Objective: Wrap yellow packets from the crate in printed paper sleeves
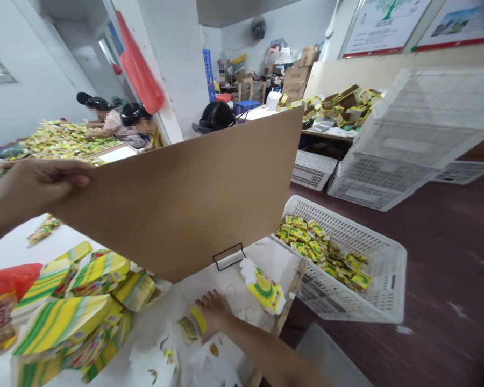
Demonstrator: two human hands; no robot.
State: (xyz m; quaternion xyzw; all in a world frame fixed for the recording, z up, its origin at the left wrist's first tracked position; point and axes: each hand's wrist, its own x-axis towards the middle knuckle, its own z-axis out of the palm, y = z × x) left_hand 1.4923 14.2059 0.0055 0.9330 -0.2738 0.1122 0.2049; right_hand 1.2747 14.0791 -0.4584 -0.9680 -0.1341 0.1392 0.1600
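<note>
My left hand grips the left edge of a large brown cardboard sheet and holds it tilted above the white table. Low under the sheet, my right hand rests on the table with its fingers on a small yellow-green packet. A yellow and green die-cut flat lies just to the right of that hand. A thin black wire frame stands beneath the sheet's lower edge.
Folded yellow-green striped cartons pile up at the left, with a red bag beside them. A white plastic crate holding small packets sits on the floor at right; empty crates are stacked behind. Other people sit at a far table covered with packets.
</note>
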